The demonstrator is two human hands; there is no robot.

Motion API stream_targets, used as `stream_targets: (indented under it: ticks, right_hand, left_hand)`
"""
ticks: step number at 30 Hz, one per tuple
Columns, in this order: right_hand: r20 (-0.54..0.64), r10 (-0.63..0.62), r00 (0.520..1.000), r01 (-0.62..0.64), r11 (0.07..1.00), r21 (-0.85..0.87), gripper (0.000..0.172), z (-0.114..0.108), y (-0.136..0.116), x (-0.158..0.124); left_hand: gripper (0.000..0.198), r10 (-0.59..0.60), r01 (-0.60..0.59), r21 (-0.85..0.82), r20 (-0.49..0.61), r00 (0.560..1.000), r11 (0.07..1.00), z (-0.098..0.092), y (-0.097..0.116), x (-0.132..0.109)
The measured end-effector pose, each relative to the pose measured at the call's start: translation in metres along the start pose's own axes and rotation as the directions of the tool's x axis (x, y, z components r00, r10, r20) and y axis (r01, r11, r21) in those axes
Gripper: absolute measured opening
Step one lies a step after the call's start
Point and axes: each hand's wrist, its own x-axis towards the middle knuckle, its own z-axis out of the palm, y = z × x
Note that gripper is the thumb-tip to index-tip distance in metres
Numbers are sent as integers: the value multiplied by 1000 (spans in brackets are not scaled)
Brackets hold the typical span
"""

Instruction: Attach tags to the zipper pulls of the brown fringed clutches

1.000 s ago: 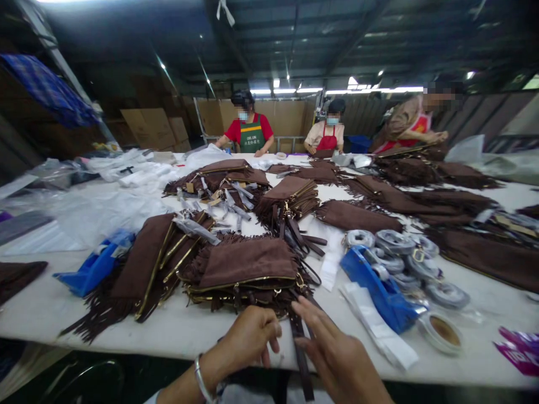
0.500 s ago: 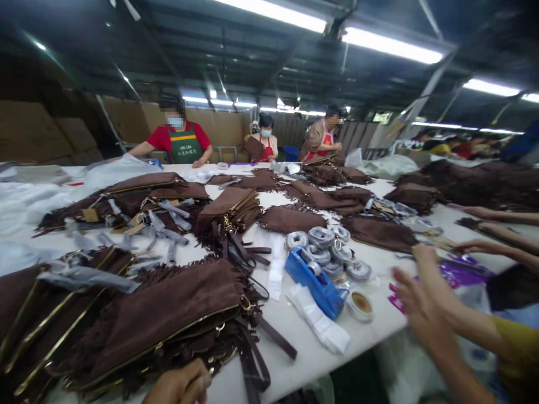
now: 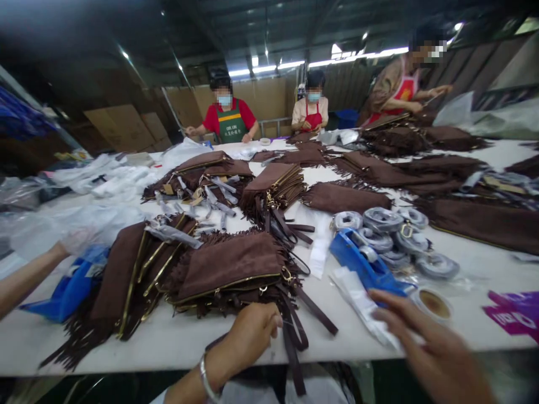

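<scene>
My left hand (image 3: 249,332), with a silver bangle on the wrist, is curled closed at the table's near edge. It touches the dark straps (image 3: 295,331) hanging from a stack of brown suede fringed bags (image 3: 229,266); what its fingers hold is hidden. My right hand (image 3: 421,336) is blurred, with fingers stretched out. It hovers over white paper strips (image 3: 357,297), just in front of the blue tape dispenser (image 3: 364,264). A tape roll (image 3: 433,303) lies beside it.
More brown bags (image 3: 130,269) lie on the white table (image 3: 177,342), with grey tape rolls (image 3: 391,230) and clear plastic bags (image 3: 96,216). Another person's arm (image 3: 25,280) reaches in from the left by a blue tray (image 3: 67,292). Three workers stand at the far side.
The view has swung back left to the near bag stack. My left hand has come up to the straps, and my right hand has moved in toward the paper strips.
</scene>
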Motion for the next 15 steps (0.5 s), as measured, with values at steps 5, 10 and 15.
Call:
stream_targets:
  ticks: [5,10,15]
  right_hand:
    - [367,-375,851,461,869,-182,38,122,-38,-1]
    - [465,-342,816,499,824,-270,18,138,-45,18]
    - [404,-227,886,363,882,-300,11,149,-35,47]
  left_hand:
    - [30,-71,117,-360,140,988,926,-6,12,-5]
    - [30,-30,63,-299,115,993,952,-38,3,-15]
    - [28,337,-154,513,-285,897,845,-51,-19,-6]
